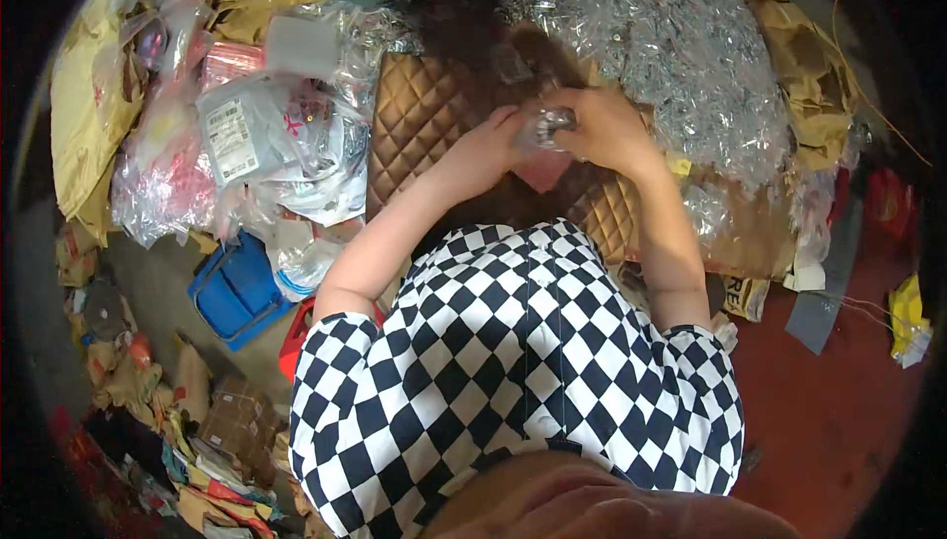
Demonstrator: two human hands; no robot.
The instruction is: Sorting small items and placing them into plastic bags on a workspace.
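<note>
Both hands meet over a brown quilted surface (419, 110). Between them is a small clear plastic packet (538, 128) with something dark and shiny in it. A pink flap (543, 170) hangs beneath the packet; whether it belongs to it I cannot tell. My left hand (490, 152) pinches the packet's left side. Bent fingers of my right hand (600, 128) grip the other side. Beyond my hands a dark blur hides part of the surface. Many clear, glittering packets (671, 56) are heaped on the far right.
A grey mailing bag (247, 130) with a white label lies among plastic packages at left. Below it, a blue basket (237, 287) stands on the floor. Cardboard boxes (237, 421) and wrappings litter the lower left. A yellow package (908, 322) rests at far right.
</note>
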